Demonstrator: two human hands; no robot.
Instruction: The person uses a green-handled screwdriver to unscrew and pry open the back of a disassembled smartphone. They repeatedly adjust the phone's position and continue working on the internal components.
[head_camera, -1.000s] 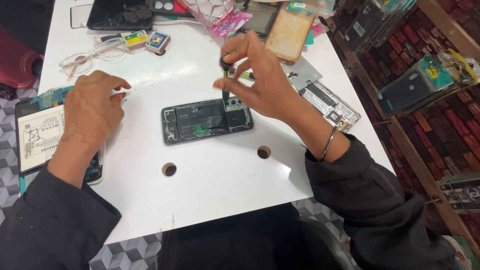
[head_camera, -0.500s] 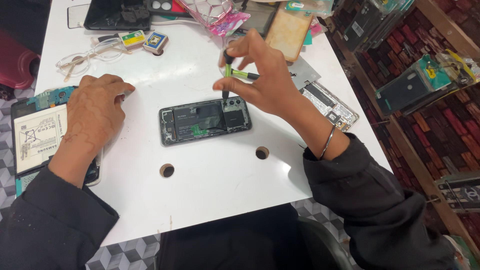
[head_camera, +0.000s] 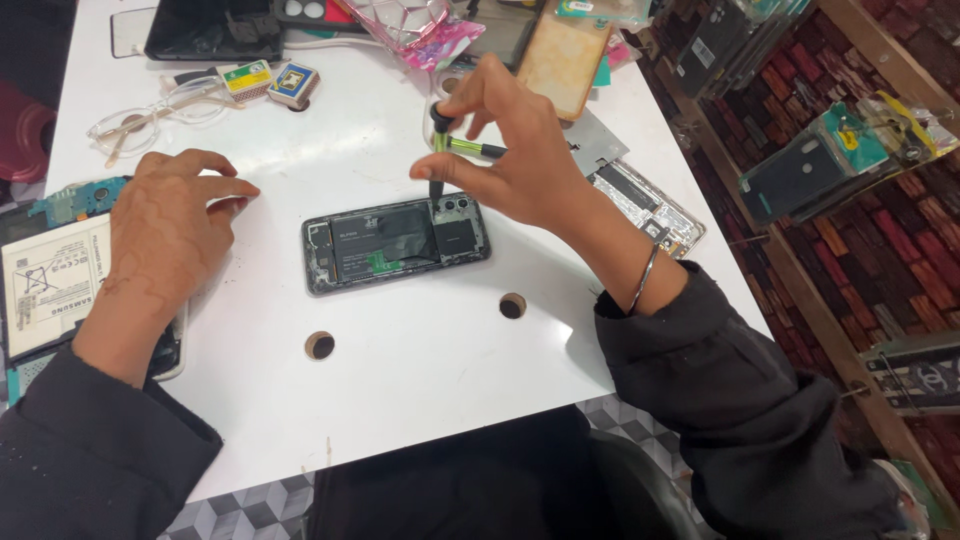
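Our white table (head_camera: 400, 400) with two round holes

On it we see an opened phone (head_camera: 395, 243), clear glasses (head_camera: 160, 110), two small boxes (head_camera: 270, 80), a battery (head_camera: 50, 285) and a dismantled phone frame (head_camera: 650, 205).

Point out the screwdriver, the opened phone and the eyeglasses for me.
screwdriver (head_camera: 437, 165), head view, on its shaft below the right hand's fingers.
opened phone (head_camera: 385, 245), head view, on its dark middle section.
eyeglasses (head_camera: 150, 112), head view, on the clear lenses.
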